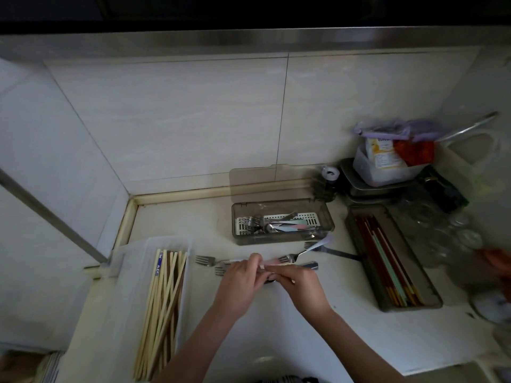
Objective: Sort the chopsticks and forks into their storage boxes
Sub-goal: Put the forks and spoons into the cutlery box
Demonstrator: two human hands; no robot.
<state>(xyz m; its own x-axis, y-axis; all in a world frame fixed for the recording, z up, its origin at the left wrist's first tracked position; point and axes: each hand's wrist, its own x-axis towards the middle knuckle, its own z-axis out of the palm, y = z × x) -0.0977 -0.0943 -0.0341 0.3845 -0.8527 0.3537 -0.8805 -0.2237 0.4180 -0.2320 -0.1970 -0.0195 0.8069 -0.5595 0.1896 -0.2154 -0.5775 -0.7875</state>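
Two hands meet over the pale worktop point(318, 341): the left hand point(243, 275) and right hand point(297, 281), fingers curled, together pinch a pink-handled fork point(272, 261). Loose forks point(206, 261) lie just beyond. Farther back stands an open grey box of forks point(282, 223); chopsticks point(163, 305) fill the left box.

Three storage boxes stand on the counter — a white box point(154, 241) of pale chopsticks point(163, 308), too many to count, a grey lidded box point(282, 239) of forks, and a grey tray point(398, 305) of coloured chopsticks. About four loose forks point(206, 260) lie between them. Two hands — left point(243, 275), right point(297, 280).
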